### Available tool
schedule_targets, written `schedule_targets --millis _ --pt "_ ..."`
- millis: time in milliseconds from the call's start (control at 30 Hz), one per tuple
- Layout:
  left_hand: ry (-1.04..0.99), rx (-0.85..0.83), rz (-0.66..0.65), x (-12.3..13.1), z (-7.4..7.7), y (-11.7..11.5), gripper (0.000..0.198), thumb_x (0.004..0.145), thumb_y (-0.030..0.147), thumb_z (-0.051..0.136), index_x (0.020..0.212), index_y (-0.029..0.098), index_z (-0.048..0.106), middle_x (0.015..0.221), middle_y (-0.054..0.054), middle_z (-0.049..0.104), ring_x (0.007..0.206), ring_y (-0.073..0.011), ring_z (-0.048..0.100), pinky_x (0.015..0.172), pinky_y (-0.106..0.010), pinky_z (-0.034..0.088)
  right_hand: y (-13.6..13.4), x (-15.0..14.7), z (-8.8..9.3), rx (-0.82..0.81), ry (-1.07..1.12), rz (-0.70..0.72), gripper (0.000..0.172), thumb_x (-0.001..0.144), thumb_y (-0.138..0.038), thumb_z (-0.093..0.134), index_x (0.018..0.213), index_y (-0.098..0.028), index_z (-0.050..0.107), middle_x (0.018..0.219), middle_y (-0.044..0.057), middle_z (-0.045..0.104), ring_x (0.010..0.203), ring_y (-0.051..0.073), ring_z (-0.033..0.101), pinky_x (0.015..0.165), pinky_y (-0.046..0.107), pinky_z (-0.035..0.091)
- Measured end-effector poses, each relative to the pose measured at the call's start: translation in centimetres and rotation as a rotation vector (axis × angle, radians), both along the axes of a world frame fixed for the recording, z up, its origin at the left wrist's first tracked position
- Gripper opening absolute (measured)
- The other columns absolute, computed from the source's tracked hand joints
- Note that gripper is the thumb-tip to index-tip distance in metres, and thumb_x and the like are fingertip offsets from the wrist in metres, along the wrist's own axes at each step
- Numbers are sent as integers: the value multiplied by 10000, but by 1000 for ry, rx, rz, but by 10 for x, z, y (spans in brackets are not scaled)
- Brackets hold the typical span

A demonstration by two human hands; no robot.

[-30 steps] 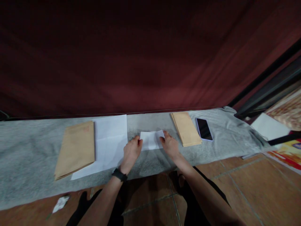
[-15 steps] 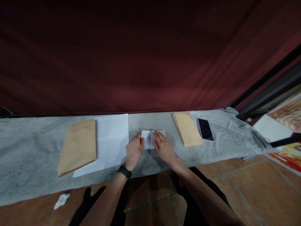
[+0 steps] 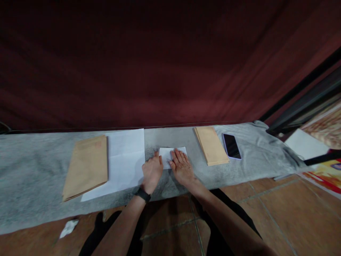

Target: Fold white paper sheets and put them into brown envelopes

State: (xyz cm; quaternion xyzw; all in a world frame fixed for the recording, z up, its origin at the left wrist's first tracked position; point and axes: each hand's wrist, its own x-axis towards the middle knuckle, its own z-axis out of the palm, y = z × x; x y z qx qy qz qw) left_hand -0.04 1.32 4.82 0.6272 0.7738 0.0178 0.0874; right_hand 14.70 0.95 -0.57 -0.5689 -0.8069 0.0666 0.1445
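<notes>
A small folded white paper (image 3: 167, 154) lies on the grey cloth-covered table (image 3: 32, 177) in front of me. My right hand (image 3: 181, 167) lies flat on it, fingers stretched out and pressing it down. My left hand (image 3: 151, 170), with a black watch on the wrist, rests curled at the paper's left edge and holds that edge between thumb and fingers.
A stack of brown envelopes (image 3: 85, 166) sits on white sheets (image 3: 125, 156) at the left. Another brown envelope stack (image 3: 211, 145) and a dark phone (image 3: 231, 146) lie at the right. A crumpled scrap (image 3: 68, 227) is on the tiled floor. A dark red curtain hangs behind the table.
My right hand slid leftward from the paper's right edge onto its top and flattened. The paper now looks smaller and flatter. My left hand stayed at the left edge.
</notes>
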Motion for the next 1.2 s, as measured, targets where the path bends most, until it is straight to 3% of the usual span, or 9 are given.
schedule_targets --millis 233,333,467,533,600,767,1200 --pt "10 2 -2 -1 -1 -1 421 1037 308 286 1296 107 551 928 -188 763 894 -309 754 722 -370 524 1 2 0 -11 -22 3 570 1083 -412 339 1587 -147 346 1657 108 293 1546 255 271 1264 464 211" --pt "22 88 -35 -1 -3 -2 408 1024 267 294 1281 90 557 929 -191 750 938 -311 737 807 -400 520 2 1 1 -16 -37 5 574 1083 -413 336 1586 -135 346 1660 113 281 1549 264 262 1266 467 200" --pt "-53 273 -265 9 -15 -7 408 1023 275 306 1272 116 588 1212 -196 698 1188 -297 641 1032 -435 451 3 2 2 -33 -64 16 563 1074 -353 343 1588 -123 339 1664 125 258 1548 276 261 1269 476 194" --pt "-156 312 -398 18 -26 -10 469 1035 336 316 1408 132 513 1425 -165 603 1345 -267 542 1133 -425 396 2 2 2 -45 -91 33 551 1056 -255 338 1589 -112 334 1668 129 240 1549 268 260 1272 468 188" --pt "-213 301 -447 24 -37 -12 549 1042 377 308 1515 116 407 1570 -152 474 1475 -252 405 1222 -429 305 2 3 2 -52 -117 47 566 1030 -180 331 1590 -98 322 1672 132 223 1553 257 248 1275 459 179" --pt "-165 233 -387 27 -49 -14 672 1047 456 263 1579 48 298 1651 -170 322 1559 -265 233 1283 -451 192 2 4 1 -41 -119 41 567 1038 -203 327 1594 -98 312 1671 115 239 1551 255 253 1278 450 176" --pt "56 270 -307 11 -56 -12 663 1036 419 307 1562 17 324 1644 -199 311 1548 -296 258 1256 -457 266 9 35 -5 3 -101 -58 556 1083 -340 283 1597 -131 319 1652 103 307 1543 242 278 1260 462 191"
